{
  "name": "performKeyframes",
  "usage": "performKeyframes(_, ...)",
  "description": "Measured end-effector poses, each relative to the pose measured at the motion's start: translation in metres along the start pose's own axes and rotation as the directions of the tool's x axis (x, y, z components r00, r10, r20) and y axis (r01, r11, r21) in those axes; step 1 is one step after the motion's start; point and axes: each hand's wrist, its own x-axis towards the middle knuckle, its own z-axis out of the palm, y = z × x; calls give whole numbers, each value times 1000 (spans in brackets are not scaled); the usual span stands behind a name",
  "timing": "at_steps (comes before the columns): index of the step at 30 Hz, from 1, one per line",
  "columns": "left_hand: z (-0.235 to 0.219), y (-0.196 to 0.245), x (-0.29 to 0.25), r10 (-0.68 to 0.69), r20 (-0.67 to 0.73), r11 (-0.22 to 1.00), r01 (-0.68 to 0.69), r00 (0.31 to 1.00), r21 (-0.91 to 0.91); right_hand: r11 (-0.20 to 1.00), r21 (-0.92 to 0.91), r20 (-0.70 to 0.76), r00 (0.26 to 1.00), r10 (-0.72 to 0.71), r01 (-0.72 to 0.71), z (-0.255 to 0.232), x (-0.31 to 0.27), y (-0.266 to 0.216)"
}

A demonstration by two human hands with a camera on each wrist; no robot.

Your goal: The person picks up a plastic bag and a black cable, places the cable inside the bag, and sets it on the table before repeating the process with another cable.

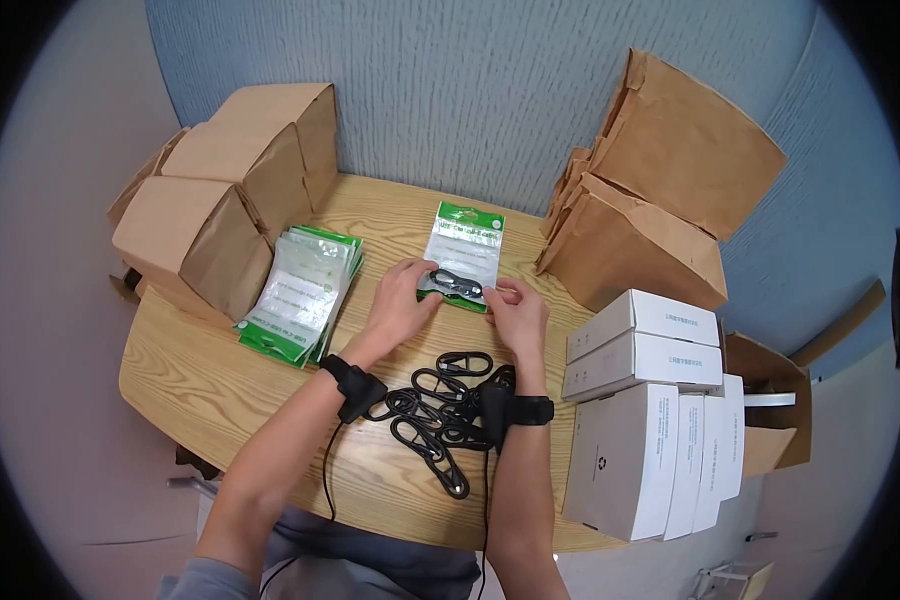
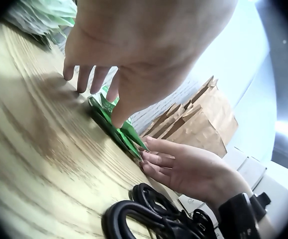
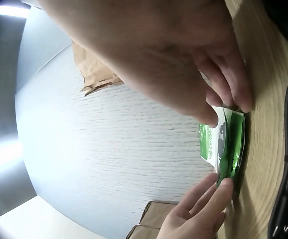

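A clear bag with green ends and printed text [image 1: 467, 240] lies on the table, a coiled black cable [image 1: 456, 282] inside its near part. At its left edge, my left hand [image 1: 402, 305] pinches the bag between thumb and fingers. My right hand [image 1: 519, 318] grips the near right corner, thumb against the plastic. The left wrist view shows the green end [image 2: 121, 135] with its two layers parted between my left hand [image 2: 134, 59] and right hand [image 2: 191, 169]. In the right wrist view, the bag's green end [image 3: 237, 142] stands between both hands.
Coiled black cables [image 1: 430, 420] lie between my forearms. A stack of green-ended bags [image 1: 300, 290] is at left, beside brown paper bags [image 1: 185, 235]. More brown bags [image 1: 670, 150] stand back right, above white boxes [image 1: 620, 450]. An open carton [image 1: 775, 450] is beyond them.
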Motion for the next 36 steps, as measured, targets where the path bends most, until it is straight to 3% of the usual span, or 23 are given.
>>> performKeyframes(2, 0, -2, 0, -6, -13, 1000, 6, 1000, -7, 995, 63, 49, 996, 75, -78, -2, -2, -7)
performKeyframes(5, -3, 0, -2, -16, -8, 1000, 16, 1000, -14, 999, -31, 31, 999, 16, -15, -1, 0, -4)
performKeyframes(6, -3, 3, -5, 26, -66, 1000, -26, 997, 11, 999, -29, 37, 999, 16, -15, -3, 1, -3)
performKeyframes(8, -15, 19, -12, 61, -119, 997, -55, 991, 54, 961, -257, -15, 994, -110, 102, -9, -7, -23)
performKeyframes(10, -39, 41, -17, 131, -37, 986, -134, 991, -103, 970, -202, -22, 990, -141, 134, -12, -16, -45)
performKeyframes(12, -70, 60, -31, 76, 137, 974, -44, 988, -224, 954, -226, 35, 980, -195, 197, -11, -25, -68)
performKeyframes(15, -110, 61, -58, 200, 231, 974, -167, 952, -155, 936, -120, 146, 939, -312, 330, -3, -53, -105)
performKeyframes(16, -124, 58, -64, 205, 233, 975, -177, 951, -134, 937, -98, 139, 936, -322, 336, 1, -61, -112)
performKeyframes(19, -160, 38, -85, 142, 240, 972, -181, 960, 148, 926, 24, 374, 856, -358, 377, 17, -87, -123)
performKeyframes(20, -170, 30, -90, 149, 246, 969, -191, 958, 157, 926, 34, 364, 858, -362, 376, 23, -95, -124)
performKeyframes(22, -185, 19, -98, 129, 240, 951, -188, 962, 244, 941, -35, 528, 806, -268, 336, 32, -110, -126)
performKeyframes(27, -193, 6, -104, 112, 273, 961, -174, 955, 216, 973, 40, 633, 747, -201, 228, 51, -133, -105)
performKeyframes(29, -193, 20, -105, -126, 230, 988, 101, 965, 120, 980, 175, 682, 706, -191, 96, 54, -137, -91)
performKeyframes(30, -192, 21, -103, -124, 244, 988, 96, 962, 124, 980, 180, 675, 713, -186, 85, 55, -139, -87)
performKeyframes(32, -189, 22, -102, -252, 73, 968, 251, 965, 12, 901, 393, 659, 739, -137, -183, 56, -143, -78)
performKeyframes(33, -188, 22, -102, -254, 92, 967, 254, 963, 20, 909, 383, 679, 717, -156, -165, 53, -142, -77)
performKeyframes(35, -184, 23, -101, -145, -135, 987, 153, 980, 52, 856, 451, 694, 703, -157, -254, 53, -142, -77)
performKeyframes(36, -182, 22, -102, -147, -107, 987, 154, 983, 54, 801, 507, 708, 684, -175, -320, 52, -141, -76)
